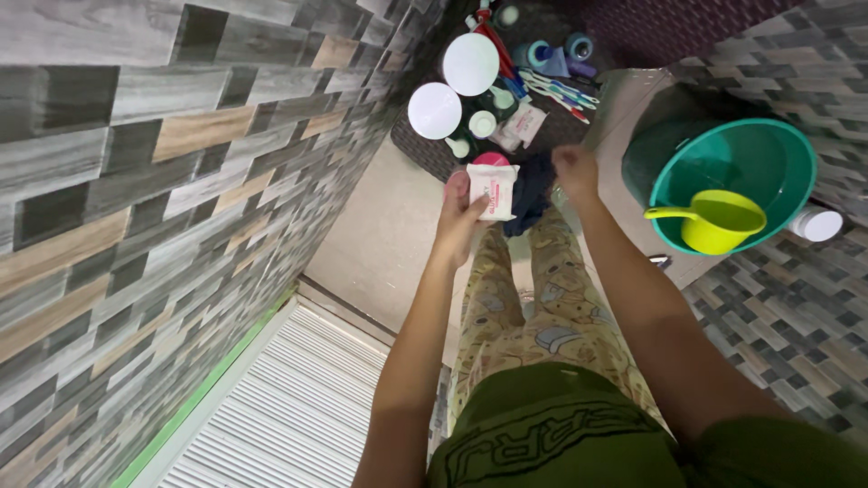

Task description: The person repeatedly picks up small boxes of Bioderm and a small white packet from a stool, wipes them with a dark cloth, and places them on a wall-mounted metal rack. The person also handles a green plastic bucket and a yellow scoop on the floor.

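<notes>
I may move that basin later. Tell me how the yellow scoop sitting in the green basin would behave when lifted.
The yellow scoop looks like thin moulded plastic, so probably stiff and light for its size. Its long handle lies over the green basin's rim, so it may tip if nudged there. If the basin is wet, which I cannot tell, it could be slippery.

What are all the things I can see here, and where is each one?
white packet: one, white with pink print, held in the left hand
dark cloth: one, navy, by the right hand
round lids: two, white, on the dark shelf
toothbrushes: several, mixed colours, on the shelf
basin: one, teal, at right
dipper: one, yellow-green, inside the basin
wall tiles: many, grey and brown, at left
left hand: one, gripping the packet
right hand: one, fingers closed, beside the cloth; whether it holds it is unclear
</notes>
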